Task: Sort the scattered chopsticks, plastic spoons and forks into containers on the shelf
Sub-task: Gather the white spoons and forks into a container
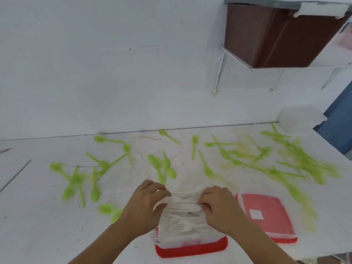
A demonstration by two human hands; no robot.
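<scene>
Red container (190, 249), counter's (38, 221) near edge: left hand (146, 203) and right hand (219, 206) grip white forks (182, 203) above it, likely bundling them.

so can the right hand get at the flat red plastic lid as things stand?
Probably yes: the flat red plastic lid lies just beside the right hand, nothing between. But that hand grips the bundle of white plastic forks, so it must release first.

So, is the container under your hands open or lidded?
Open: no lid covers the container; white forks lie inside, while left hand and right hand hold more above.
</scene>
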